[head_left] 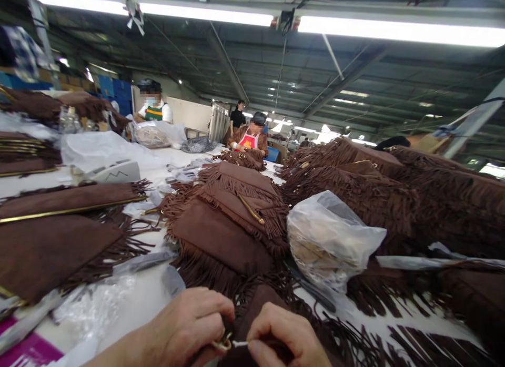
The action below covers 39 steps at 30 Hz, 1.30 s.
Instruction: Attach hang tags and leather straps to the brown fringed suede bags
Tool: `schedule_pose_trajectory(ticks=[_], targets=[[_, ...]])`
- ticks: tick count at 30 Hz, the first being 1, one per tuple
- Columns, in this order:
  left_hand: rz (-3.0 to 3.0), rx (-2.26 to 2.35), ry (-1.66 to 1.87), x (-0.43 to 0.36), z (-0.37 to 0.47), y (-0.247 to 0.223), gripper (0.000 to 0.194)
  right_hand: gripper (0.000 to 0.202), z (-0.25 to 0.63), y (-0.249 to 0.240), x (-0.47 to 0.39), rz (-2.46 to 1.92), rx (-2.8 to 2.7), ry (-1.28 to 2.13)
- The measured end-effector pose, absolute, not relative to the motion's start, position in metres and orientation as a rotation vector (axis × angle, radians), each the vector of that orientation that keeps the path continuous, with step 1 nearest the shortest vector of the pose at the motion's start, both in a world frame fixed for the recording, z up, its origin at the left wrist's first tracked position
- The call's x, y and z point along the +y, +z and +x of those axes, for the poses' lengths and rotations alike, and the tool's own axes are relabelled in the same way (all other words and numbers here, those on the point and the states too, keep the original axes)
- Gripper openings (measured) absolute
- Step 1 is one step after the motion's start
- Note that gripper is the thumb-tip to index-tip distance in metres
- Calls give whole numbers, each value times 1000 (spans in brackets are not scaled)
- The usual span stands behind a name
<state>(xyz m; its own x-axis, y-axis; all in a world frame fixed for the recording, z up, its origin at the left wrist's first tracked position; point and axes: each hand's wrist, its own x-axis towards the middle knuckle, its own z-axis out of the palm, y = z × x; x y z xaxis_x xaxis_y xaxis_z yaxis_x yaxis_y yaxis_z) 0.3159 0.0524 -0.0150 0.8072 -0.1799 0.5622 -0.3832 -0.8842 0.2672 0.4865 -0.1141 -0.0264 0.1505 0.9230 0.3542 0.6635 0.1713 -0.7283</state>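
At the bottom of the view, my left hand point(185, 322) is closed around a small gold metal clasp point(225, 343). A short white strip point(240, 344) runs from the clasp to my right hand point(286, 333), whose thumb and fingertips pinch its other end. Under and between both hands lies a dark brown suede-like fringed piece point(258, 298). Just beyond it is a pile of brown fringed bags point(224, 230), with a gold zip point(251, 209) showing on one. My fingers partly hide the clasp, and the lower part of the piece is out of view.
A clear plastic bag with brown contents point(329, 241) stands right of the pile, near a dark strap point(311, 288). More fringed bags heap up at the right point(355, 183). Another flat brown bag point(59, 246) lies left, beside crumpled plastic point(98, 309). Two co-workers sit farther back.
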Motion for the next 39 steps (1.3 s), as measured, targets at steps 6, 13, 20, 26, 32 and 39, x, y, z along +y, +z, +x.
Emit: schedule_pose_trajectory(ticks=[6, 13, 20, 26, 32, 39], targets=[[2539, -414, 974, 47, 323, -26, 23, 14, 480, -34, -106, -1458, -1736, -123], [2540, -411, 990, 50, 326, -29, 24, 22, 474, -31, -102, -1384, -1741, -271], [2537, -428, 988, 52, 325, -31, 21, 21, 473, -35, -96, -1344, -1775, -214], [2553, -420, 1036, 50, 325, -32, 24, 25, 477, -38, -93, -1542, -1618, 193], [2535, -446, 1049, 46, 325, -25, 23, 27, 476, -8, -88, -1641, -1347, 913], [2546, -428, 1053, 47, 328, -29, 24, 13, 472, 0, -80, -1714, -1398, 830]])
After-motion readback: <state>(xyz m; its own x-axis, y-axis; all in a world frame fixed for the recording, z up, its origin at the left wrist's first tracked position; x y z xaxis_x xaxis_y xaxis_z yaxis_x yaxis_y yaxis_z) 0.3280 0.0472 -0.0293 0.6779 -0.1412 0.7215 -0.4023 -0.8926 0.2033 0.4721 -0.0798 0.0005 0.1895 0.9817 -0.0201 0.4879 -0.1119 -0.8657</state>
